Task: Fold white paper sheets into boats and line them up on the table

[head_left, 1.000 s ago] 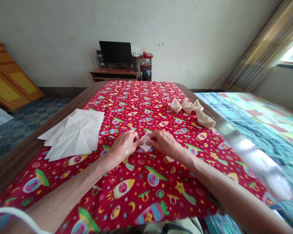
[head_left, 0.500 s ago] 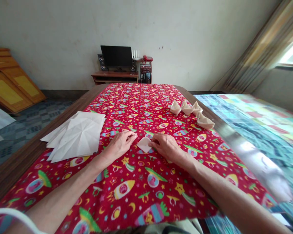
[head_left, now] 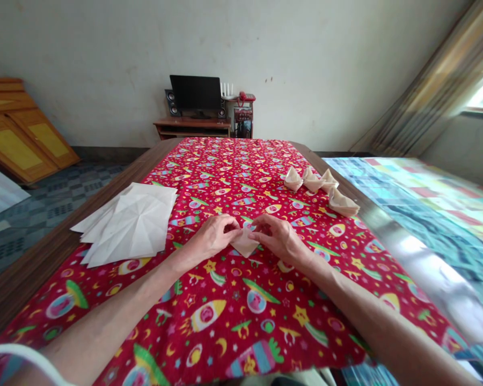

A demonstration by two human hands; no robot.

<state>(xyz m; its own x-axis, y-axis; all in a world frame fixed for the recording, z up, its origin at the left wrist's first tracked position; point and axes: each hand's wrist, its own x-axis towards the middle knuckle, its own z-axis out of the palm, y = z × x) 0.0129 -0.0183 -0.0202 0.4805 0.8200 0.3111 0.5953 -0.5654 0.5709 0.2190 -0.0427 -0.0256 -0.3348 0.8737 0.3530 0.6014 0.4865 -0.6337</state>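
Note:
A small folded piece of white paper (head_left: pixel 245 245) lies between my hands on the red patterned cloth (head_left: pixel 225 300). My left hand (head_left: pixel 219 234) pinches its left corner between thumb and fingers. At the right corner, my right hand (head_left: pixel 274 234) is closed on the same paper. Part of the paper is hidden behind the fingertips. To the left rests a stack of creased white paper sheets (head_left: pixel 139 228). Several folded paper shapes (head_left: pixel 343 203) with pointed tops stand near the right side of the cloth.
The cloth covers a dark wooden table (head_left: pixel 70 257). Beyond its far end are a monitor (head_left: pixel 196 95) and a red telephone (head_left: pixel 244 97). A bed with a coloured cover (head_left: pixel 426 198) stands at the right, a wooden cabinet (head_left: pixel 24 128) at the left. A white cable (head_left: pixel 22 348) curves at the lower left.
My left hand has moved right and taken hold of the folded paper's left corner. My right hand still holds the other side. The view has shifted slightly.

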